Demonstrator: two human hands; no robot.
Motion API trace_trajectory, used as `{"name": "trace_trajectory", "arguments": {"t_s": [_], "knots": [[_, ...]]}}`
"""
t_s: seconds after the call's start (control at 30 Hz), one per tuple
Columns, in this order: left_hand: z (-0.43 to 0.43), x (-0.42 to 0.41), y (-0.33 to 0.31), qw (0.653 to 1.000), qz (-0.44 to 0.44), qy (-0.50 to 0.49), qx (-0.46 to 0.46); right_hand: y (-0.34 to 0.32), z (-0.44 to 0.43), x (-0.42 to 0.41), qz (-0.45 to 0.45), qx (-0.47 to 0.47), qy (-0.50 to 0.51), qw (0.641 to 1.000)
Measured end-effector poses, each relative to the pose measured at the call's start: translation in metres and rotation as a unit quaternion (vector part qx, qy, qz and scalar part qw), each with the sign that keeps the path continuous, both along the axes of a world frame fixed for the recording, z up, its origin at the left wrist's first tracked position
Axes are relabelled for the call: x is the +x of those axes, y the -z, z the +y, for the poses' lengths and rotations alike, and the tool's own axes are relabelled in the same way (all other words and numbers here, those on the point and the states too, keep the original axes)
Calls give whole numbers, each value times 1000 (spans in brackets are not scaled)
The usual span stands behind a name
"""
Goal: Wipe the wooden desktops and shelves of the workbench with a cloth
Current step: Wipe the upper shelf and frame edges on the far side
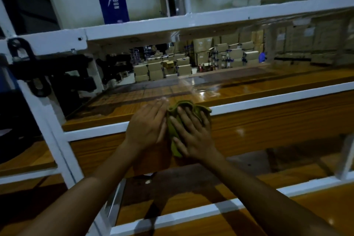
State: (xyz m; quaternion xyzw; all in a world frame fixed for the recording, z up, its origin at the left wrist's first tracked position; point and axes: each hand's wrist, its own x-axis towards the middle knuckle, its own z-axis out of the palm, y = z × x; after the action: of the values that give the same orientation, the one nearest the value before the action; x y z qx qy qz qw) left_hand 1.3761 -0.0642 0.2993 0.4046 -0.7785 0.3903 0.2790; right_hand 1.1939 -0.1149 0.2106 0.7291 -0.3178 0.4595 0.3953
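Two hands press the crumpled olive-green cloth (188, 109) mid-frame, against the glossy wooden shelf (249, 90) front. Left hand (147, 126) is at its 9 o'clock and right hand (193, 134) at 4 o'clock, fingers straight on both. Probably best to fold it flat, then sweep toward 3 o'clock.

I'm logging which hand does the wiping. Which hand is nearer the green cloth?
Right. The right hand lies on the green cloth, fingers spread over it; the left hand is beside the cloth's left edge, fingers straight, at most touching it.
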Motion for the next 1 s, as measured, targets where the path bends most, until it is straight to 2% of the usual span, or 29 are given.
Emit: {"name": "trace_trajectory", "arguments": {"t_s": [0.03,0.1,0.17,0.23,0.3,0.37,0.47,0.57,0.63,0.73,0.8,0.9,1.0], "knots": [[1,1,-1,1000,-4,4,-11,-2,-5,-13,-13,-4,0,1000],[3,2,-2,1000,-4,7,-25,-17,-10,-38,-122,24,21,992],[3,-3,-5,1000,14,-3,-25,-43,-6,-55,-219,59,56,972],[-2,-12,-10,999,41,-21,-11,-71,1,-52,-273,105,68,954],[-6,-22,-17,997,63,-41,-2,-97,11,-31,-246,183,89,948],[-5,-30,-23,994,95,-55,-3,-105,17,-9,-151,229,101,956],[-1,-32,-22,989,132,-58,-18,-101,17,-8,-72,238,36,968],[-3,-27,-13,993,111,-49,-7,-104,9,-42,-7,230,4,973],[-7,-23,-11,994,95,-49,-8,-106,2,-72,-51,229,20,972],[-9,-24,-5,994,85,-59,-29,-107,-2,-105,-170,214,103,956],[-11,-32,-3,991,117,-60,-36,-107,1,-94,-216,226,147,938],[-10,-46,-4,979,194,-58,-33,-104,12,-40,-202,249,107,941],[-10,-46,-3,980,186,-47,-58,-99,17,-15,-164,192,70,965]]}}
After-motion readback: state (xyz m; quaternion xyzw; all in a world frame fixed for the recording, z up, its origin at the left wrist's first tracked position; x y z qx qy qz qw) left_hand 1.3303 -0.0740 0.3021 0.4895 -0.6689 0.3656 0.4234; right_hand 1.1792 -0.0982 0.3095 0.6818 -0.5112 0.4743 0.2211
